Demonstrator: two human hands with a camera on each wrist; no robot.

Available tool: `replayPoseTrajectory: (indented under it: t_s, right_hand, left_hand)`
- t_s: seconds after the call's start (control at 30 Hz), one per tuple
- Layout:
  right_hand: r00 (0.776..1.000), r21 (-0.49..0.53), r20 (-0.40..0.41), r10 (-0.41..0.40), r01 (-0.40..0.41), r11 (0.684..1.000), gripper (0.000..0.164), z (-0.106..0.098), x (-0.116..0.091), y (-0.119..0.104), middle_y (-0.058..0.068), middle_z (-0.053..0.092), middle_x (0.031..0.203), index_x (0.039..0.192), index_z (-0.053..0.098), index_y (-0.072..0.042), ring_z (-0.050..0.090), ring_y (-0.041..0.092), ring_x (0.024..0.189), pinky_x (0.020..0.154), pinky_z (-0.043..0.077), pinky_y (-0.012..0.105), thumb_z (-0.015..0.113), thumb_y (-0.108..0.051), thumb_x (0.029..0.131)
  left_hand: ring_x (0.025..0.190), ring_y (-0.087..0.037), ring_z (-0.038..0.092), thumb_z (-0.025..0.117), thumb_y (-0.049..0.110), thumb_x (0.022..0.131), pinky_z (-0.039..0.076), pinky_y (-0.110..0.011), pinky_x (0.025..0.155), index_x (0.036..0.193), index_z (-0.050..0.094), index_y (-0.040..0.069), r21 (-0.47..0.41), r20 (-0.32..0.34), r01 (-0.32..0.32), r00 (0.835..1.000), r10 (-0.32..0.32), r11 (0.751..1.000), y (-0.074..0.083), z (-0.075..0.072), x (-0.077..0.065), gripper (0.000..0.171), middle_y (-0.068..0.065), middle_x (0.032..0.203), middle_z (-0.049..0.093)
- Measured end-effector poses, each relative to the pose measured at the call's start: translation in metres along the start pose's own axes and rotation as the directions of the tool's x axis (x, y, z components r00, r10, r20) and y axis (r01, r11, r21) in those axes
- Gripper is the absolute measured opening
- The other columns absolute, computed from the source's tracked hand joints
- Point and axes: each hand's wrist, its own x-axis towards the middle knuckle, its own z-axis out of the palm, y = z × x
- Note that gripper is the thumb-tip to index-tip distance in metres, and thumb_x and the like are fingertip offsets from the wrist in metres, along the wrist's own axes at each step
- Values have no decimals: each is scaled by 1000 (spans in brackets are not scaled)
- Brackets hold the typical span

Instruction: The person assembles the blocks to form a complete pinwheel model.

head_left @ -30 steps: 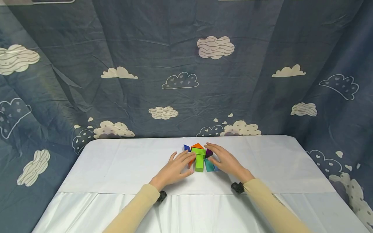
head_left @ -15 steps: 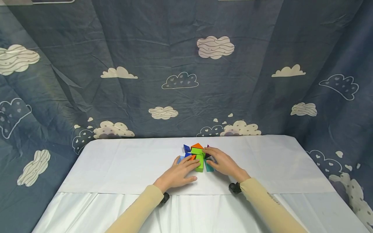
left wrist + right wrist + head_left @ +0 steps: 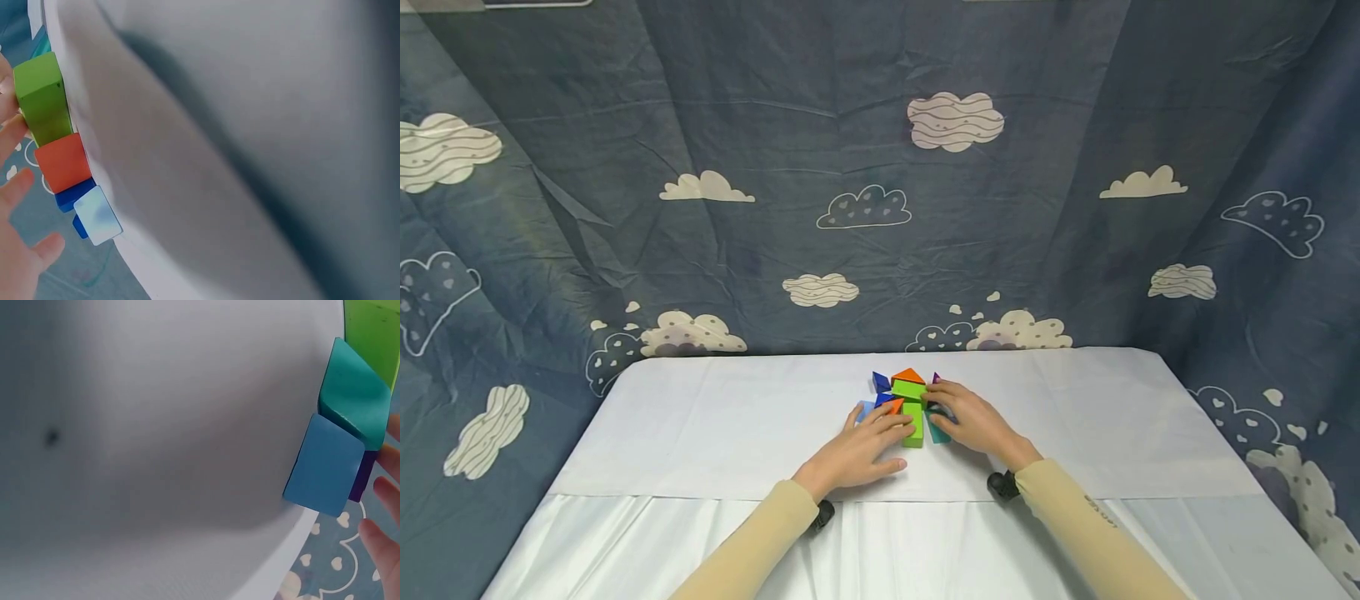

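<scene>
Coloured toy blocks lie packed together on the white table. My left hand (image 3: 859,450), fingers extended, reaches over the orange block (image 3: 64,162) to the lower green block (image 3: 913,439). Across the top of that block lies another green block (image 3: 908,389), slightly slanted, with an orange triangular block (image 3: 908,376) behind it. Fingertips of my right hand (image 3: 976,422) are right at the upper green block's right end, the fingers gently bent. They partly cover the purple block (image 3: 936,378) and the teal block (image 3: 355,394). A blue block (image 3: 325,465) sits beside the teal one.
Left of the green blocks are dark blue blocks (image 3: 881,382) and a light blue block (image 3: 98,215). White cloth covers the table (image 3: 737,425). A dark cloud-patterned curtain (image 3: 865,275) hangs behind its back edge.
My left hand has shifted right and nearer, uncovering blue and light blue blocks. My right hand has moved left. The upper green block has turned slightly, and the lower one sits a little nearer.
</scene>
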Motion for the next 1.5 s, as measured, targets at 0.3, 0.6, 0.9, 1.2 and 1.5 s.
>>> replayPoseTrajectory:
  t_s: [0.3, 0.6, 0.9, 1.2, 1.5]
  right_hand:
    - [999, 22, -43, 13, -12, 1000, 31, 0, 6, 0, 14, 56, 127, 119, 66, -4, 49, 33, 122, 101, 39, 50, 67, -18, 91]
    - [995, 54, -60, 81, -77, 996, 27, 2, 22, 2, 10, 61, 116, 112, 69, -7, 54, 27, 111, 97, 44, 45, 71, -19, 88]
    - [992, 41, -82, 93, -89, 995, 30, 5, 29, 4, 8, 63, 108, 109, 70, -7, 55, 25, 103, 93, 47, 43, 76, -18, 83]
    - [992, 23, -89, 89, -87, 996, 32, 9, 33, 6, 8, 65, 109, 110, 69, -6, 54, 25, 105, 95, 45, 42, 77, -18, 81]
    - [989, 95, -93, 110, -101, 990, 31, 10, 34, 4, 7, 66, 110, 113, 68, -5, 56, 24, 104, 95, 45, 42, 75, -13, 83]
  left_hand:
    - [140, -22, 25, 54, 42, 96, 18, -59, 109, 139, 51, 19, 34, -41, -26, 999, 28, 999, 0, -3, 1, 49, 1, 144, 43]
    - [138, -23, 30, 64, 47, 89, 24, -59, 107, 136, 55, 17, 104, -100, 11, 995, 0, 995, -5, 0, 17, 56, -2, 141, 46]
    - [134, -21, 34, 66, 48, 87, 30, -51, 105, 136, 55, 19, 135, -101, 36, 995, -22, 990, -4, 0, 26, 58, -2, 137, 50]
    - [131, -20, 36, 68, 43, 87, 31, -43, 104, 134, 57, 17, 95, -93, 55, 995, -46, 994, -3, 0, 29, 55, -1, 134, 51]
    - [127, -18, 39, 70, 39, 86, 32, -43, 100, 133, 59, 15, -3, -106, 15, 994, -15, 1000, -4, 1, 26, 54, 0, 132, 53]
